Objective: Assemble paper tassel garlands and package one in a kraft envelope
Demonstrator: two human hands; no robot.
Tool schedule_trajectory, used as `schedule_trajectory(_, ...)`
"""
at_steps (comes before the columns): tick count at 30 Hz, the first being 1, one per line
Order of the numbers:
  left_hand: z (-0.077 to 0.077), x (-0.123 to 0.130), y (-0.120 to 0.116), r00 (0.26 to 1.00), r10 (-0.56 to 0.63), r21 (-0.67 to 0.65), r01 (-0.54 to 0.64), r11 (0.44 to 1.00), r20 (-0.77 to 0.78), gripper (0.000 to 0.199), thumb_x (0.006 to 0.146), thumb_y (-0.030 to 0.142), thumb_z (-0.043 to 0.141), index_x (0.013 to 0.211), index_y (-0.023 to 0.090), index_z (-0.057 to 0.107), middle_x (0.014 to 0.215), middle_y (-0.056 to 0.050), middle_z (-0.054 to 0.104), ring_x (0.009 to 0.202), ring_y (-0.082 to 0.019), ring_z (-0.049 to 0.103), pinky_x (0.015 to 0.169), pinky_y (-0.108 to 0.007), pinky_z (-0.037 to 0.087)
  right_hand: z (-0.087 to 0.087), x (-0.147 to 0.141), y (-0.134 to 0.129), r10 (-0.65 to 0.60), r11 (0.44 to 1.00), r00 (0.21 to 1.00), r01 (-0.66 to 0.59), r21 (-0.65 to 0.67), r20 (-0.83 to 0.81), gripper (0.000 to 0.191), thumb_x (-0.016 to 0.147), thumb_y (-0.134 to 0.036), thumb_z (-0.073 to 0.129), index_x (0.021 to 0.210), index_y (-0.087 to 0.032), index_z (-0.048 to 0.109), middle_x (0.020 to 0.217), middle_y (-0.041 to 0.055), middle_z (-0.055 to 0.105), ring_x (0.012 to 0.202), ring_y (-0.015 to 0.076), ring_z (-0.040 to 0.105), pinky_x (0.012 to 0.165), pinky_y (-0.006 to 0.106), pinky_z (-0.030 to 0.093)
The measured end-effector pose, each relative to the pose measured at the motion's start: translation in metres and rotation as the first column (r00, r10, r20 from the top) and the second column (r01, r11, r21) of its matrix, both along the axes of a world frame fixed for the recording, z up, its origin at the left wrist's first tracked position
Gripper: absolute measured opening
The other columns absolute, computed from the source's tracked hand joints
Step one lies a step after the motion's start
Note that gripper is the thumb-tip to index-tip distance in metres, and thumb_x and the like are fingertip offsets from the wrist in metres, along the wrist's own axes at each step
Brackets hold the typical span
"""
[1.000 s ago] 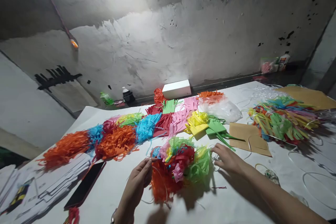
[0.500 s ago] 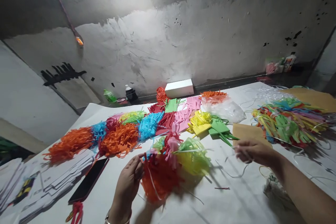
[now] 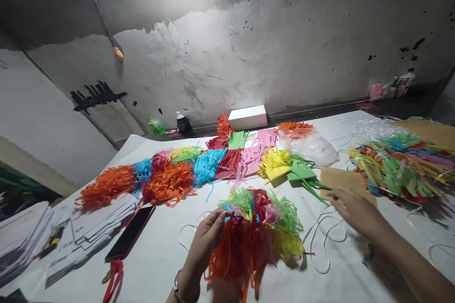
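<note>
Left hand (image 3: pixel 208 234) is pinching multicoloured fringed-paper bundle (image 3: pixel 261 220), right hand (image 3: pixel 355 210) grip unclear; slack thin white string (image 3: pixel 325 240) is risking tangles.

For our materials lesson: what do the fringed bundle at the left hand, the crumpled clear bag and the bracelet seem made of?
Fringed bundle: probably thin, fairly matte tissue or crepe paper; its strips hang limp. Crumpled clear bag: likely glossy plastic film; it looks see-through and wrinkled. Bracelet: silvery and shiny, apparently metal, though coated plastic is possible.
</note>
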State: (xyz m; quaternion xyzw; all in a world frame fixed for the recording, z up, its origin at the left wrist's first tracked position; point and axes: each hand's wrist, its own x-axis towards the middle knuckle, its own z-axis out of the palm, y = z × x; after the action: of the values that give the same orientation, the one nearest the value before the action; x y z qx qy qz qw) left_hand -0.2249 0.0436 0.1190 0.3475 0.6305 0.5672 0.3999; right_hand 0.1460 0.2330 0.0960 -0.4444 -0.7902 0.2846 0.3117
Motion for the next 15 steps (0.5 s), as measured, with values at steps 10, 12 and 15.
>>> schedule_trajectory(10,0.0,0.007,-0.007,1.0,-0.021,0.061,0.022,0.998,-0.02,0.054,0.078,0.067,0.069,0.092,0.014,0.067,0.051,0.012,0.03,0.045,-0.006,0.019,0.042,-0.021,0.016,-0.014,-0.118,-0.068,0.403,0.91,0.909,-0.41,-0.057,-0.104,0.012,0.084,-0.022,0.057,0.079,-0.025,0.068,0.09,0.0088,0.066,0.091,0.032,0.059,0.085,0.051,0.043)
schedule_trajectory(12,0.004,0.006,-0.009,1.0,-0.016,0.061,0.017,0.998,-0.021,0.056,0.077,0.068,0.07,0.094,0.014,0.067,0.051,0.012,0.03,0.045,-0.006,0.019,0.042,-0.021,0.016,-0.008,-0.119,-0.067,0.402,0.895,0.893,-0.43,-0.117,-0.202,0.018,0.091,-0.028,0.054,0.076,-0.025,0.063,0.084,0.0062,0.065,0.085,0.0272,0.058,0.083,0.046,0.044)
schedule_trajectory(15,0.014,0.006,-0.013,0.999,0.009,0.079,-0.006,0.997,-0.043,0.058,0.076,0.068,0.07,0.095,0.013,0.068,0.052,0.011,0.03,0.046,-0.007,0.02,0.043,-0.02,0.017,0.011,-0.11,-0.065,0.352,0.844,0.853,-0.467,-0.262,-0.386,0.032,0.099,-0.046,0.046,0.077,-0.024,0.052,0.069,-0.0001,0.054,0.065,0.0176,0.05,0.065,0.034,0.042)
